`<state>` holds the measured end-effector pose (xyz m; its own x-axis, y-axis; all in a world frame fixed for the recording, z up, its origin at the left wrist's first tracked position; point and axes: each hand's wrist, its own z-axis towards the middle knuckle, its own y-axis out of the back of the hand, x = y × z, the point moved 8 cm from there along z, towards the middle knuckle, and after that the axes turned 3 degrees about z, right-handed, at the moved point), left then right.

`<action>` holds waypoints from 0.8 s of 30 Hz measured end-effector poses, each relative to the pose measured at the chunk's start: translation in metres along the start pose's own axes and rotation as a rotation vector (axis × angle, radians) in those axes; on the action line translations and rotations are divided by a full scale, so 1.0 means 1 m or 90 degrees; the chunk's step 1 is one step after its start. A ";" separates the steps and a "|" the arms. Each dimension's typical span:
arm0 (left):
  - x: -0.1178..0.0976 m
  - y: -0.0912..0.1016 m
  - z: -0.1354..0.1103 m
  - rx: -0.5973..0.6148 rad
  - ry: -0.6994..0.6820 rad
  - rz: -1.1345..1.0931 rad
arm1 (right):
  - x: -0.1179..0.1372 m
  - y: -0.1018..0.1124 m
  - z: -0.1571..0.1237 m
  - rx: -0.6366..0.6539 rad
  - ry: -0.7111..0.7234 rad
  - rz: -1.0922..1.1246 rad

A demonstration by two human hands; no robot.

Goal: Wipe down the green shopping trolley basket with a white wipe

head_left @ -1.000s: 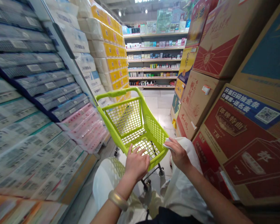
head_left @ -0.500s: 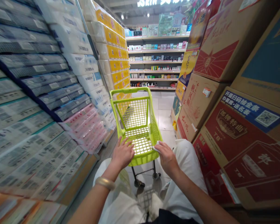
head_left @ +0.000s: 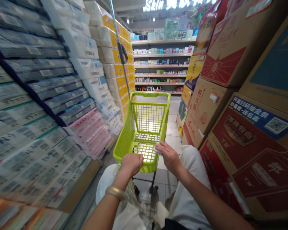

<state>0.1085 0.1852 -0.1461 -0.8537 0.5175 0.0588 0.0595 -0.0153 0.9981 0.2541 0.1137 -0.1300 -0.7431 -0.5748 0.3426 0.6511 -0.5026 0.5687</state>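
A small lime-green shopping cart (head_left: 124, 140) with a mesh basket stands in front of my knees, its handle bar on the far side. My left hand (head_left: 132, 163), a gold bangle on its wrist, is closed in a fist at the cart's near rim. The fingertips are hidden, but it appears to grip that rim. My right hand (head_left: 168, 157) holds a folded white cloth or tissue (head_left: 157, 149) under its fingers at the right side of the basket. Whether the cloth presses on the mesh I cannot tell. No goods show inside the basket.
Packs of tissue (head_left: 86, 67) are stacked high on the left. Cardboard cartons (head_left: 244, 134) rise close on the right. A metal pole with a black grip (head_left: 122, 53) stands behind the cart. Shelves of small goods (head_left: 163, 55) close off the aisle's far end.
The cart has swung round, its far handle moving right and more of its left side showing. My left hand's spread fingers have closed at the near rim. My right hand keeps the white cloth.
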 end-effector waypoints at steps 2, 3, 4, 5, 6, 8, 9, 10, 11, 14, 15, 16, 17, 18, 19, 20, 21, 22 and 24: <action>0.001 0.000 -0.002 0.013 0.000 0.008 | 0.008 -0.005 -0.004 0.031 0.022 0.023; 0.002 0.001 -0.003 0.018 -0.002 0.010 | 0.016 -0.009 -0.007 0.060 0.047 0.039; 0.002 0.001 -0.004 0.022 -0.004 0.011 | 0.022 -0.013 -0.011 0.090 0.075 0.052; 0.002 0.002 -0.005 0.025 -0.008 0.011 | 0.027 -0.014 -0.013 0.113 0.096 0.059; 0.003 0.002 -0.006 0.026 -0.011 0.010 | 0.027 -0.014 -0.013 0.125 0.106 0.058; 0.004 0.003 -0.009 0.029 -0.015 0.006 | 0.017 -0.008 -0.007 0.109 0.085 0.035; 0.005 0.003 -0.010 0.032 -0.017 0.004 | 0.009 -0.003 -0.003 0.086 0.061 0.018; 0.006 0.003 -0.011 0.035 -0.019 0.002 | 0.002 0.002 0.001 0.062 0.037 0.002; 0.007 0.003 -0.012 0.038 -0.021 -0.001 | -0.002 0.005 0.003 0.044 0.022 -0.007; 0.010 0.002 -0.015 0.045 -0.032 -0.011 | 0.010 -0.001 0.002 0.071 0.065 0.007; 0.011 0.001 -0.015 0.047 -0.036 -0.014 | 0.018 -0.006 -0.001 0.098 0.100 0.021; 0.012 0.000 -0.016 0.047 -0.039 -0.016 | 0.025 -0.010 -0.004 0.122 0.132 0.032; 0.013 0.000 -0.016 0.048 -0.042 -0.017 | 0.029 -0.011 -0.006 0.136 0.150 0.037; 0.014 -0.001 -0.017 0.049 -0.044 -0.019 | 0.029 -0.011 -0.006 0.137 0.152 0.034; 0.014 -0.002 -0.017 0.049 -0.045 -0.020 | 0.025 -0.009 -0.004 0.127 0.137 0.023; 0.015 -0.003 -0.017 0.050 -0.045 -0.021 | 0.019 -0.006 -0.001 0.106 0.110 0.009; 0.015 -0.004 -0.018 0.050 -0.044 -0.023 | 0.012 -0.002 0.002 0.081 0.081 -0.007; 0.015 -0.004 -0.018 0.050 -0.044 -0.025 | 0.008 0.001 0.004 0.061 0.056 -0.017; 0.015 -0.004 -0.018 0.049 -0.043 -0.029 | 0.011 0.000 0.004 0.060 0.054 -0.013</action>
<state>0.0858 0.1777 -0.1489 -0.8201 0.5722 0.0093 0.0632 0.0745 0.9952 0.2458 0.1101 -0.1229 -0.7376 -0.6199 0.2678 0.6156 -0.4542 0.6441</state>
